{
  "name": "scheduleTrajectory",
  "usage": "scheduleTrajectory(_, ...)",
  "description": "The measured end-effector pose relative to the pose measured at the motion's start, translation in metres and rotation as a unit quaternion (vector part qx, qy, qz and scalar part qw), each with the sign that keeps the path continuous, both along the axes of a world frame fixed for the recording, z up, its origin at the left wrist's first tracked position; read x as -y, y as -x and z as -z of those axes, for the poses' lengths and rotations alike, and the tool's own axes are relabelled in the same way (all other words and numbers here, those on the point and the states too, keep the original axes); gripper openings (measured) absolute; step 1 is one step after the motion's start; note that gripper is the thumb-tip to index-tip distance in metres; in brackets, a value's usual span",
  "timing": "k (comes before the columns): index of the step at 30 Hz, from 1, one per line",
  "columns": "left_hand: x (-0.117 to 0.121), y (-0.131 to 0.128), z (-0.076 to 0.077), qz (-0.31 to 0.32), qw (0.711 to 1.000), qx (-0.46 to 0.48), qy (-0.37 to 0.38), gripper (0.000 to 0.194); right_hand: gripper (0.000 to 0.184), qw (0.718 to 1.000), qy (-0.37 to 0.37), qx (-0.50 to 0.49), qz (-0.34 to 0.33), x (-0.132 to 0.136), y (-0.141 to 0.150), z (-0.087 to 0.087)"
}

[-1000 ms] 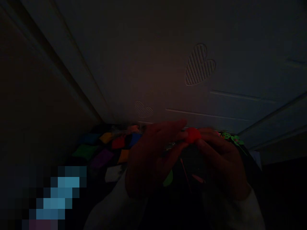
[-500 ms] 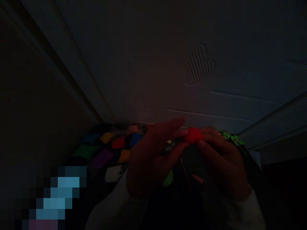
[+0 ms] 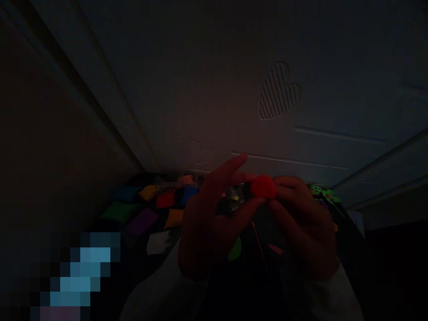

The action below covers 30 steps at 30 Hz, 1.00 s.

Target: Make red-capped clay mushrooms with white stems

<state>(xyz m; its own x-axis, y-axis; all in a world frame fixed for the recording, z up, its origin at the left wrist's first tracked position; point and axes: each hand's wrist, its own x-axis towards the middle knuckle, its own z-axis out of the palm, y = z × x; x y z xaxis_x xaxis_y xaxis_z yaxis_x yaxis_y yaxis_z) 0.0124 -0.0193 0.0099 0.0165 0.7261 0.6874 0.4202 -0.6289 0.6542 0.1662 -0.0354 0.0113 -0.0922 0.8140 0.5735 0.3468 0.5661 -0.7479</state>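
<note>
A soft red lump, apparently modelling clay (image 3: 263, 187), is held up between my two hands over the dark tabletop. My right hand (image 3: 302, 223) pinches it from the right with thumb and fingers. On the other side, my left hand (image 3: 209, 220) has its thumb and one finger against the lump, while another finger sticks up and away. Below the hands lie a thin pink stick tool (image 3: 258, 238) and a small pink blade-like tool (image 3: 275, 248). A green round piece (image 3: 235, 249) is partly hidden behind my left wrist. The light is very dim.
Several coloured packets lie at the left, among them a green one (image 3: 119, 213), a purple one (image 3: 143, 221) and a white one (image 3: 158, 243). Green flower-like shapes (image 3: 329, 195) are at the right. A pale panel with heart reliefs (image 3: 279, 91) rises behind the table.
Both hands and the red clay have shifted slightly left. The lump is turned and shows a flatter, broader side. One left finger is raised further from it.
</note>
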Motion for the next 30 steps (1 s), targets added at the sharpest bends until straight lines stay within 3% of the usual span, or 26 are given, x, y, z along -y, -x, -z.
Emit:
scheduleTrajectory(6,-0.0013,0.0055,-0.003,0.017,0.999,-0.027,-0.019,0.028,0.031,1.0,-0.008,0.003,-0.024,0.0001,-0.0023,-0.0009)
scheduleTrajectory(11,-0.0026,0.0077,0.0006,0.048,0.997,-0.038,-0.036,0.038,0.02,1.0,0.003,-0.015,-0.019,0.0,-0.0027,-0.0008)
scheduleTrajectory(17,-0.0038,0.0081,0.0021,0.084,0.996,-0.023,-0.023,0.037,0.021,1.0,0.007,-0.008,-0.026,-0.0009,-0.0028,-0.0016)
scheduleTrajectory(23,-0.0027,0.0086,0.0012,0.106,0.994,-0.008,-0.016,0.06,0.016,0.999,0.021,-0.027,-0.032,-0.0005,-0.0032,-0.0031)
scheduleTrajectory(30,-0.0024,0.0077,0.0024,0.1,0.995,-0.012,-0.008,0.049,0.015,0.998,0.04,-0.048,-0.019,-0.0011,-0.005,-0.0017)
